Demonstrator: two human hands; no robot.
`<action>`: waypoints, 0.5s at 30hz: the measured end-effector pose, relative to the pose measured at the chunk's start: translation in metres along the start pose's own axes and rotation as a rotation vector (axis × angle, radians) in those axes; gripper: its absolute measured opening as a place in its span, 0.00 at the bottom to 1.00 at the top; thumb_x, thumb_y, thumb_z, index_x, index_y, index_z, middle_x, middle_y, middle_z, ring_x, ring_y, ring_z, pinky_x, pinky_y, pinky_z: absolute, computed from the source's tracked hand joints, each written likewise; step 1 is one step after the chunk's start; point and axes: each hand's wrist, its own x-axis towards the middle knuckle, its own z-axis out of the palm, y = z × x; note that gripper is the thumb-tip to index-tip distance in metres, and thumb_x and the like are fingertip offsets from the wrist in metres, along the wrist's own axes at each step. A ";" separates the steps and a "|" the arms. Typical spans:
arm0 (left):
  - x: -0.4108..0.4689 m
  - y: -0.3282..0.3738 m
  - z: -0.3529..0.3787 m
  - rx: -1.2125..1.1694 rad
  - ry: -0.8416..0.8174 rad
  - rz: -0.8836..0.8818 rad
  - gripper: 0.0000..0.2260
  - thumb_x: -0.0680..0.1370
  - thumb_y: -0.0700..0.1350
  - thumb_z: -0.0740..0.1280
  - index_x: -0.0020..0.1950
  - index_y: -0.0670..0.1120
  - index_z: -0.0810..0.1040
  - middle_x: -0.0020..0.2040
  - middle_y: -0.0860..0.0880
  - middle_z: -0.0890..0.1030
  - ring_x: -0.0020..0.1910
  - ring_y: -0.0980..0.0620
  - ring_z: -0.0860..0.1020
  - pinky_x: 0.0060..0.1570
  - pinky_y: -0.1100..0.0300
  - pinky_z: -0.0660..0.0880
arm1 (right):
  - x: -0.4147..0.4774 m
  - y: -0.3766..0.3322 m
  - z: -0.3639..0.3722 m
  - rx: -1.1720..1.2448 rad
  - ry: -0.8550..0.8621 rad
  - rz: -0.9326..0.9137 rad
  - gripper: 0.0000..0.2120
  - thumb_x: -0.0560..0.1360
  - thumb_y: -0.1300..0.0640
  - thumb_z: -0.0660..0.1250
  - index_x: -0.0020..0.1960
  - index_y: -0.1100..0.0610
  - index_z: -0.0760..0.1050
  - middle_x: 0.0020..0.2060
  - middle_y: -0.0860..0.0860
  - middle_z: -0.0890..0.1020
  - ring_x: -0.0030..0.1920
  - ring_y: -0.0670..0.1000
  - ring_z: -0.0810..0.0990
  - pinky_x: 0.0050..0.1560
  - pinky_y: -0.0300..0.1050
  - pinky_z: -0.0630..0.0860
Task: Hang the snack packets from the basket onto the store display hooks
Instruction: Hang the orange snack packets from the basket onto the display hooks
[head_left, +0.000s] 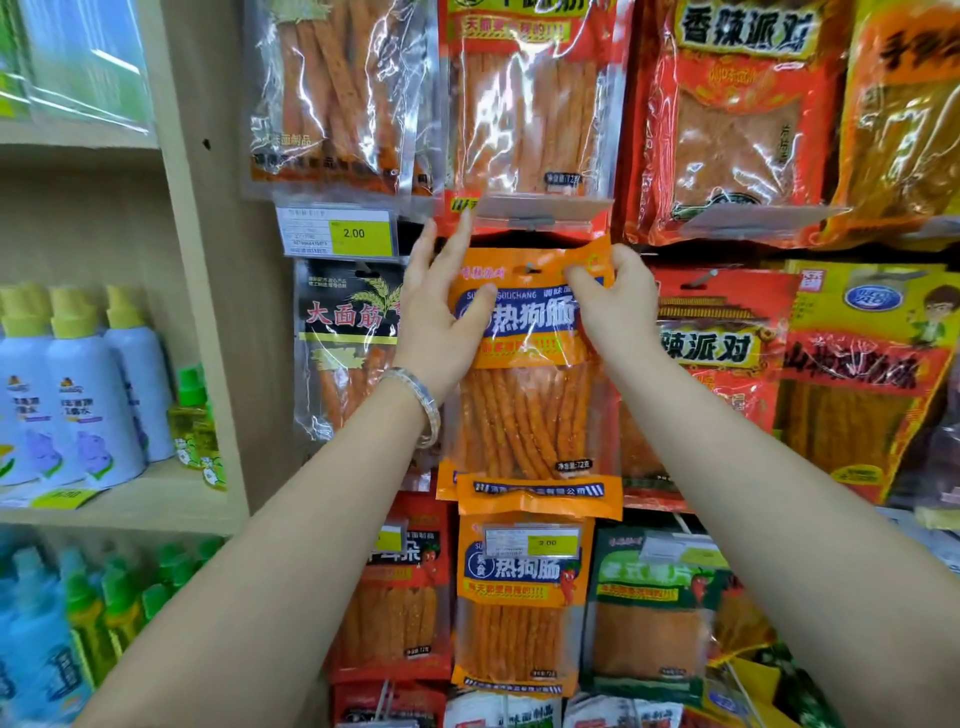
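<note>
**tobi:** how far along are you with the hanging job?

**me:** Mid-packet, I'd say. I've got one orange packet (524, 405) up at the middle of the display (701, 254). The hook (530, 269) tip pokes out through the hole in its top strip, so I reckon it's threaded on, just not let go of yet. My right hand (618, 301) pinches the packet's top right corner, fingers curled. My left hand (441, 312) has its thumb pressed on the front near the top left edge. Its fingers run straight up past the top, right beside the clear flap (540, 210) of the row above.

**tobi:** and what's left to do?

**me:** Honestly can't say. The basket isn't in view, so no idea how many are waiting. The hooks around look well stocked though. A lower packet (519, 597) of the same kind hangs just beneath mine, a black packet (348, 338) just left, a red packet (711, 343) just right.

**tobi:** what's the room like?

**me:** Shop aisle, pretty cramped. There's a wooden shelf (208, 312) against the display's left edge with spray bottles (78, 395) on it. A yellow 2.00 tag (353, 234) sits above the black packet.
</note>
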 end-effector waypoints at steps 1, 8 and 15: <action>0.000 -0.001 -0.001 0.004 -0.001 0.002 0.28 0.78 0.47 0.64 0.73 0.63 0.56 0.77 0.52 0.51 0.67 0.70 0.51 0.68 0.60 0.53 | 0.000 0.002 0.000 -0.006 0.003 -0.002 0.12 0.74 0.59 0.65 0.35 0.56 0.64 0.31 0.50 0.67 0.28 0.43 0.62 0.28 0.34 0.60; -0.027 -0.022 0.007 0.093 -0.081 -0.059 0.37 0.77 0.46 0.65 0.76 0.56 0.43 0.77 0.55 0.49 0.74 0.60 0.47 0.71 0.57 0.47 | -0.021 0.025 -0.001 -0.036 0.021 0.016 0.11 0.76 0.50 0.67 0.52 0.55 0.71 0.43 0.46 0.75 0.44 0.42 0.75 0.43 0.34 0.68; -0.076 -0.041 0.030 -0.204 -0.074 -0.381 0.36 0.77 0.45 0.63 0.77 0.57 0.43 0.76 0.60 0.51 0.73 0.62 0.53 0.70 0.59 0.54 | -0.070 0.051 -0.003 0.082 0.016 0.166 0.14 0.77 0.55 0.61 0.62 0.48 0.70 0.56 0.49 0.75 0.54 0.39 0.75 0.56 0.35 0.71</action>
